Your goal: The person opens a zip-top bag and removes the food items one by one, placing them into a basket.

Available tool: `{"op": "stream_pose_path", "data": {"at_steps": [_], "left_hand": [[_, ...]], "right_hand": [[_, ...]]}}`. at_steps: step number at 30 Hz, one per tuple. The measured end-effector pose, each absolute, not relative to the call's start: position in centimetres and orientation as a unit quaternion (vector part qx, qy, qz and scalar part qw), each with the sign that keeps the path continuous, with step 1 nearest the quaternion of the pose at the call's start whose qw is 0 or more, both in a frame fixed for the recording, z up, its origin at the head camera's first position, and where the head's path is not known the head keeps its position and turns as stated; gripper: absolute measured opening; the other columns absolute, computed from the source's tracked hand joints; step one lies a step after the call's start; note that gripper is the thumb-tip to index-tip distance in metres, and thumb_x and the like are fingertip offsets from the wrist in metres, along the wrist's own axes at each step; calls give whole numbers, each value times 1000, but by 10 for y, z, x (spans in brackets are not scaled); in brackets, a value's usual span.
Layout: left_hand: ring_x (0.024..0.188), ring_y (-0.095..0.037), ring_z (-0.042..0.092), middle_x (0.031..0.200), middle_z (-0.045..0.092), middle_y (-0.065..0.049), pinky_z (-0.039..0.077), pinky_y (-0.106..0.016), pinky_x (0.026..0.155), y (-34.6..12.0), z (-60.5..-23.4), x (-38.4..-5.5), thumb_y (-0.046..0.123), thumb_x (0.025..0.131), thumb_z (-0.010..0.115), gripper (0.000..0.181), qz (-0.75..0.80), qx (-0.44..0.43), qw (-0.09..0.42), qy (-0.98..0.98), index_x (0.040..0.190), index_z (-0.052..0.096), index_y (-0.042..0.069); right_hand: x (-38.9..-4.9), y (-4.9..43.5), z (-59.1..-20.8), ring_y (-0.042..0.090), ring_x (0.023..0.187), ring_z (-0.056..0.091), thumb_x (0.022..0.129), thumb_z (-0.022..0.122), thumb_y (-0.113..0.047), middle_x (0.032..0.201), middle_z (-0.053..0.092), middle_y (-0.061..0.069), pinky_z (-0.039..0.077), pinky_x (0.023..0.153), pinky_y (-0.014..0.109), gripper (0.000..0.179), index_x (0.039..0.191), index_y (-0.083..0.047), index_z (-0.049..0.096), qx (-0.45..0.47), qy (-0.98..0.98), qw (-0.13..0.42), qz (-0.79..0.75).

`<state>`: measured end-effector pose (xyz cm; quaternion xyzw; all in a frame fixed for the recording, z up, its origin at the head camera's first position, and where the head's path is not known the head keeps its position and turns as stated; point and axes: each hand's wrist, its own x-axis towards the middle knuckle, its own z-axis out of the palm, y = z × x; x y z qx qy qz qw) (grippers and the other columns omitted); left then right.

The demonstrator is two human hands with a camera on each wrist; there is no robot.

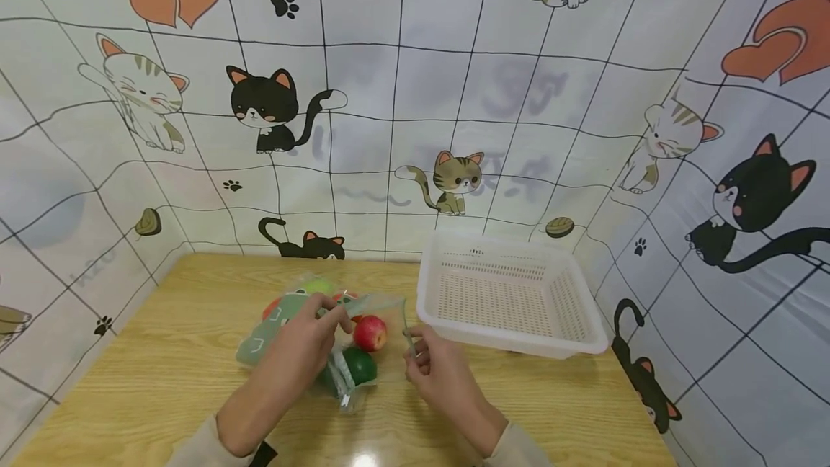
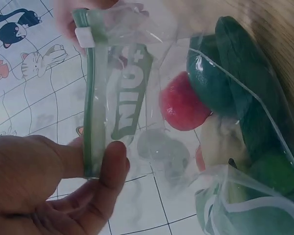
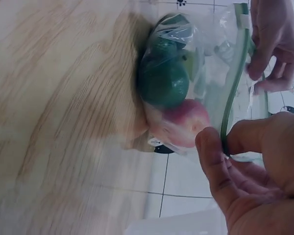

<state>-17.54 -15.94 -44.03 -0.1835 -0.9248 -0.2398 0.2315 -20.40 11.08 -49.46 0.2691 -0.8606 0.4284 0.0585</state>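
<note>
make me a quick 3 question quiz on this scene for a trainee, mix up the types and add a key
1. True or false: in the head view, the white basket stands to the right of the plastic bag.
2. Multiple choice: what colour is the zip strip along the mouth of the bag?
a) orange
b) green
c) black
3. Short answer: in the head view, which hand is nearer the white basket, and what does it pinch?

Key:
1. True.
2. b, green.
3. The right hand; it pinches the edge of the plastic bag at the zip strip.
</note>
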Motion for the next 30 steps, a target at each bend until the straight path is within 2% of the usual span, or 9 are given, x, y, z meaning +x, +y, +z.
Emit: {"op": "stream_pose_path", "data": {"at_steps": [5,8,10,15,18,20,23,26,30], "left_hand": [[79,-16,67,121,71,-9,59,-26,66,-164,-440,-175,-20,96,74,45,-226,-145,210,-940,125,85,12],[83,-15,68,116,72,-10,62,-26,70,-166,-440,-176,-15,97,81,40,-233,-126,207,-942,130,85,7],[81,-12,66,114,73,-10,60,-23,68,-166,-440,-177,-10,95,87,38,-246,-128,206,-939,130,85,5],[75,-7,63,112,73,-9,55,-18,64,-165,-442,-177,-6,88,95,45,-285,-151,207,-924,131,84,4],[75,-7,63,114,73,-9,55,-19,64,-162,-442,-178,-9,86,95,49,-301,-161,202,-918,133,83,3],[76,-7,64,116,73,-9,55,-19,64,-160,-442,-178,-11,86,93,51,-306,-166,193,-917,134,82,2],[78,-7,64,118,73,-11,55,-18,65,-159,-442,-177,-13,86,90,52,-304,-163,178,-922,136,81,0],[79,-7,66,120,73,-12,56,-18,65,-158,-442,-177,-14,86,89,53,-300,-158,172,-925,137,80,-2],[80,-9,69,124,74,-12,58,-19,68,-158,-443,-178,-13,87,90,53,-291,-151,171,-929,137,81,0]], "right_hand": [[-200,106,-493,9,80,82,101,77,10,100,85,14,63,72,13,35,135,5,72,307,-843,73,437],[-198,104,-490,6,80,79,99,79,11,104,83,13,63,71,15,43,140,4,71,299,-848,82,430],[-197,102,-488,8,82,78,96,82,12,111,80,15,65,72,17,50,144,4,68,292,-854,96,419],[-194,93,-480,19,98,74,89,95,8,132,67,16,69,80,27,66,148,2,65,320,-858,181,359],[-194,88,-475,19,110,72,87,98,4,135,64,14,68,87,24,63,143,-3,69,369,-846,247,296],[-194,85,-473,18,114,73,88,98,3,135,67,11,66,91,21,57,139,-5,73,403,-836,266,259],[-197,77,-472,17,117,77,91,98,-1,134,73,10,65,94,19,47,133,-5,76,437,-832,262,222],[-200,72,-473,17,117,79,94,98,-7,134,76,10,67,95,22,42,130,-6,77,440,-843,235,201],[-207,67,-475,19,122,78,97,96,-13,140,76,11,68,97,25,45,136,-5,77,414,-871,194,180]]}}
